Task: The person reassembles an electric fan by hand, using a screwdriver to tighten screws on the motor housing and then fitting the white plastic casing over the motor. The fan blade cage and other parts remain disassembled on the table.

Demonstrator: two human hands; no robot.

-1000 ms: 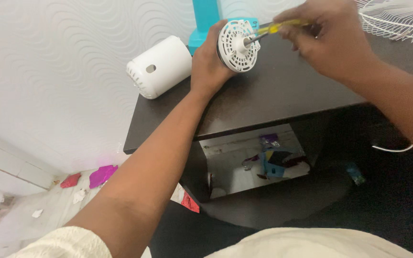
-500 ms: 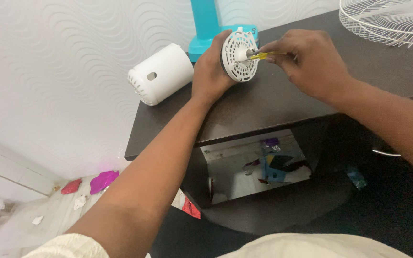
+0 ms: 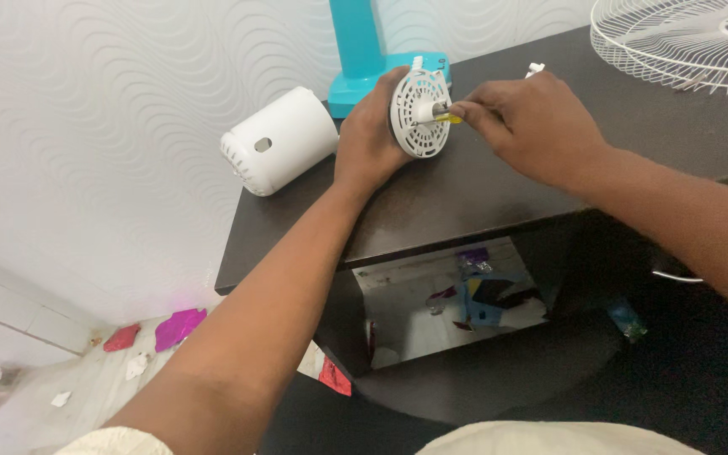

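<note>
You sit at a dark brown table point(image 3: 482, 181) pushed against a white wall with a raised wavy pattern point(image 3: 128, 101), and nearest to you, below the tabletop, an open lower shelf point(image 3: 448, 299) holds a litter of blue, purple and dark scraps. Off to your left the pale floor point(image 3: 86, 371) carries pink and red foil wrappers point(image 3: 177, 327) near the skirting. On the table edge your left hand point(image 3: 368, 135) is wrapped around the back of a round white fan motor housing point(image 3: 419, 103), fingers curled behind it so that its slotted front disc faces to your right, tilted up on edge above the tabletop. Your right hand point(image 3: 532, 122) is closed in a pinch around a yellow-handled screwdriver point(image 3: 448, 119), only a short piece of the handle showing past your fingertips; its tip sits at the central hub of the housing, where the white shaft stub sticks out. Just left of your left hand a white cylindrical motor cover point(image 3: 280, 139) lies on its side at the table's corner, vented end toward the wall, with a small oval hole in its flank. Behind the housing stands the teal fan stand point(image 3: 362, 50), its base touching the table and its column rising out of view. At the far right a white wire fan guard point(image 3: 684, 38) lies flat on the tabletop, well apart from both hands.
</note>
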